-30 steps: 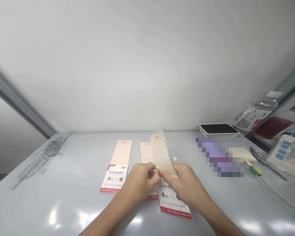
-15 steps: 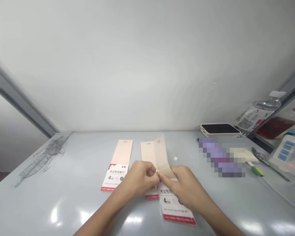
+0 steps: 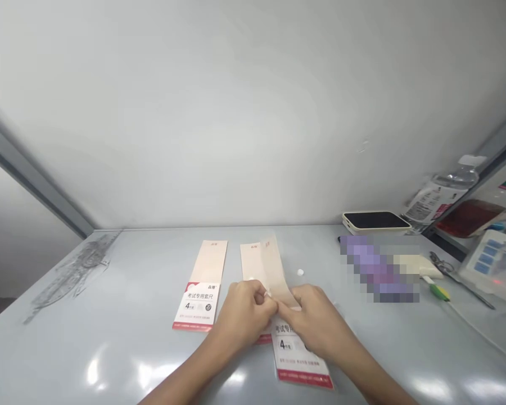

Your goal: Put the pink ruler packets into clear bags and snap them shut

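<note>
My left hand (image 3: pixel 247 309) and my right hand (image 3: pixel 314 318) meet at the left edge of a red-and-white ruler packet (image 3: pixel 301 360) with a raised, pale flap (image 3: pixel 274 270). My right fingers grip the packet near its middle. A small whitish bit shows at my left thumb and finger, which are pinched together; what it is cannot be made out. Under my hands, a second packet (image 3: pixel 249 259) lies partly covered. To the left, a third packet (image 3: pixel 200 295) lies flat and untouched. A small white round piece (image 3: pixel 300 272) rests beyond my right hand.
A phone (image 3: pixel 377 220) lies at the back right beside a tilted clear bottle (image 3: pixel 441 194). Nearer are a blurred purple item (image 3: pixel 375 267), scissors (image 3: pixel 459 278) and a white cable (image 3: pixel 472 326). A drawing (image 3: pixel 78 270) marks the table's left side.
My left hand has shifted slightly right and now covers more of the second packet. The held packet's flap has tipped a little to the left.
</note>
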Demonstrator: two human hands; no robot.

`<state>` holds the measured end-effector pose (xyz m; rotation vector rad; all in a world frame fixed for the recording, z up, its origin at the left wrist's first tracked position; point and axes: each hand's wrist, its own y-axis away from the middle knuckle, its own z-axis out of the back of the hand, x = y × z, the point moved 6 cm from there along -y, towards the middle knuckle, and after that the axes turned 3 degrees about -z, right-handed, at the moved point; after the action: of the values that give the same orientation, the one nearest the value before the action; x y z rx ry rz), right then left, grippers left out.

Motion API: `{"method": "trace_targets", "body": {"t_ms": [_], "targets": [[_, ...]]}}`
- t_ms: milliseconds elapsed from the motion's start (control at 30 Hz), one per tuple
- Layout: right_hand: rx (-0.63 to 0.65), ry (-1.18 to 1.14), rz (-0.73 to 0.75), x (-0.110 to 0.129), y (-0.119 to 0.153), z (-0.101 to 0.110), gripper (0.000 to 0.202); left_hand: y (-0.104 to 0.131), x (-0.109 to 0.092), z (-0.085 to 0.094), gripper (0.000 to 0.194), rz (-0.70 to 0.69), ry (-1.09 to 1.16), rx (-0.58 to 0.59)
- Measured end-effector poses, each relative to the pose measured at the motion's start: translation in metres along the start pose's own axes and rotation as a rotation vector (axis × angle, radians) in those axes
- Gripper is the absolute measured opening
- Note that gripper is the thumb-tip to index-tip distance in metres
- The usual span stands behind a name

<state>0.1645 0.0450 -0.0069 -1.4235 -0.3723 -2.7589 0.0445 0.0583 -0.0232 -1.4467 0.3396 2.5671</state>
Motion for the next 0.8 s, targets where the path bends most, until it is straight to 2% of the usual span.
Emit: {"method": "trace_targets", "body": {"t_ms": [200, 367, 567, 667, 733, 800], "targets": [[0.012, -0.099, -0.061, -0.003, 0.001, 0.002, 0.039, 0.0, -0.012, 0.009, 0.024, -0.095, -0.107, -0.051], [0.055, -0.295, -0.091, -0.005, -0.006, 0.009, 0.036, 0.0, -0.026, 0.02, 0.028, -0.168, -0.113, -0.06], [0.194, -0.653, -0.074, 0.002, -0.011, 0.009, 0.037, -0.005, -0.012, 0.037, 0.025, -0.106, -0.181, -0.219], [0.225, -0.752, -0.063, 0.003, -0.013, 0.007, 0.041, -0.009, -0.006, 0.04, 0.026, -0.082, -0.212, -0.254], [0.234, -0.795, -0.052, 0.002, -0.015, 0.005, 0.044, -0.009, -0.009, 0.04, 0.022, -0.114, -0.192, -0.282], [0.242, -0.813, -0.045, 0.001, -0.016, 0.004, 0.045, -0.007, -0.016, 0.042, 0.028, -0.188, -0.124, -0.321]]}}
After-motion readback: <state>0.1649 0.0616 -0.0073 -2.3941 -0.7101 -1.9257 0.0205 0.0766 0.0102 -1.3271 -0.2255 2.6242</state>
